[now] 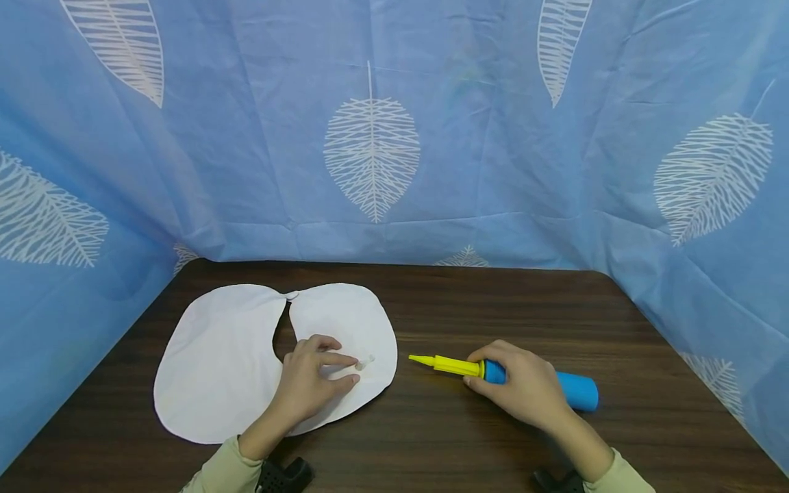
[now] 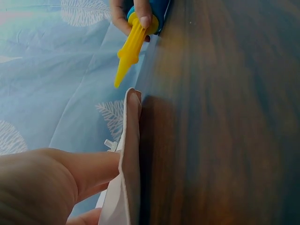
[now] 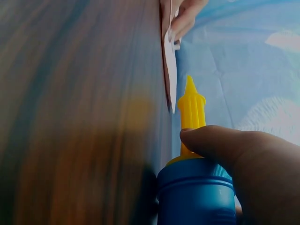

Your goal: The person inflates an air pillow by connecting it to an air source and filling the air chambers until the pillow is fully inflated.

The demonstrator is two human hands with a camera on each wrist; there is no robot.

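Note:
A flat white U-shaped neck pillow (image 1: 216, 363) lies on the left of the table in the head view. A small clear valve (image 1: 365, 363) sticks up from its right lobe. My left hand (image 1: 314, 376) rests on that lobe, its thumb and index fingertips apart beside the valve. In the left wrist view the valve (image 2: 111, 144) stands just past the fingers. My right hand (image 1: 524, 383) grips a blue hand air pump (image 1: 579, 392) lying sideways. The pump's yellow tapered nozzle (image 1: 453, 365) points left toward the pillow, apart from it; my right thumb (image 3: 211, 140) lies along its base.
The dark wooden table (image 1: 431, 452) has rounded back corners. A blue curtain (image 1: 259, 137) with white leaf prints hangs behind it and along both sides. Dark wrist-worn devices (image 1: 285, 476) show at the bottom edge.

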